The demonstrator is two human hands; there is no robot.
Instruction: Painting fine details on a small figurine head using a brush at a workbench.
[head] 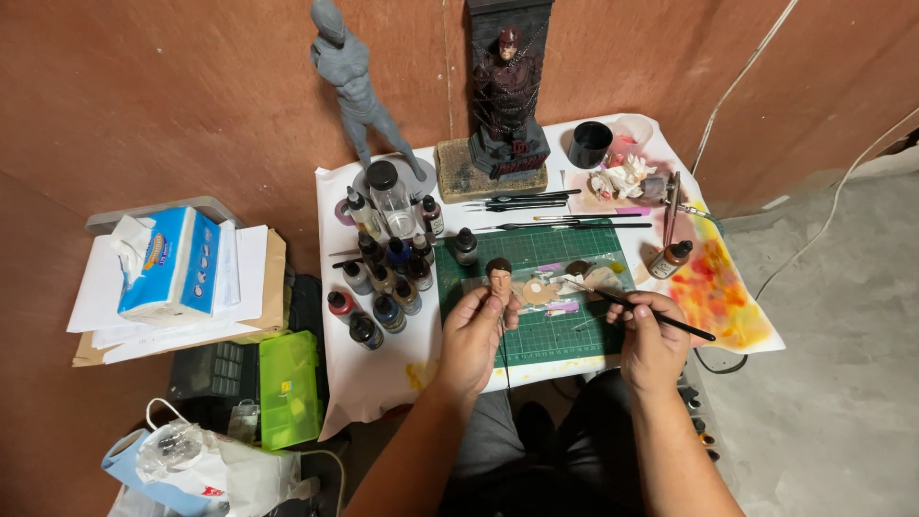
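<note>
Right now I see the miniature head (499, 275), brown-haired and mounted on a thin dark stick, pinched upright in the left hand (476, 335), whose grip is pressed together around the stick just below the neck. It sits above the near left part of the green cutting mat (565, 251). My right hand (651, 340) has its grip closed on a thin paintbrush (639, 306), the bristle end pointing left toward the head but apart from it, over the small palette pieces on the mat. Paint bottles (383, 287) crowd just left of the left hand, so room that way is tight. Between the two hands the mat is open. The counter's (373, 383) near edge lies right under both wrists. Farther back stand a grey figure (349, 77) and a dark red statue (507, 86).
</note>
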